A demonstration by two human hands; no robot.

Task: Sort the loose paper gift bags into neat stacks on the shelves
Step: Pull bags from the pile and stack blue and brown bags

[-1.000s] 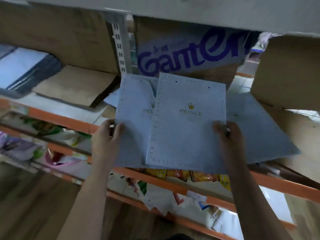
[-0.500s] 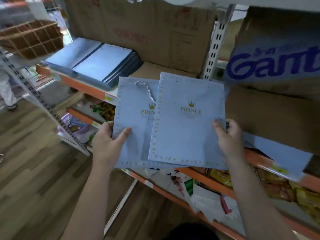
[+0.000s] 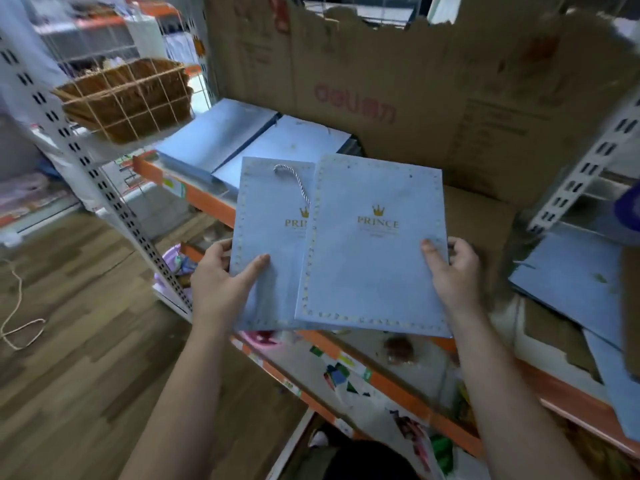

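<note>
**Mia:** What is hard to see?

**Ben:** The front bag (image 3: pixel 374 265) covers the right side of the back bag (image 3: pixel 270 237), so part of that one's gold crown and word is hidden. The tiny print under "PRINCE" is too blurry to read. Most of the fingers are hidden under the bags too.

**Mia:** Who holds what?

**Ben:** The left hand (image 3: pixel 221 282) grips the back bag at its lower left edge, thumb on top. The right hand (image 3: pixel 453 271) pinches the front bag at its right edge, thumb on top.

**Mia:** Where are the bags?

**Ben:** Up in the air, over the orange front edge of the shelf (image 3: pixel 207 199).

**Mia:** Which way do they point?

**Ben:** Their long sides run away from the person, and their tops point at the cardboard wall (image 3: pixel 415 98) at the back edge. A rope handle (image 3: pixel 294 181) pokes out of the back bag's top. Two stacks (image 3: pixel 221 140) lie at the shelf's left end. The loose bags (image 3: pixel 568 282) at the right end are cut off.
</note>
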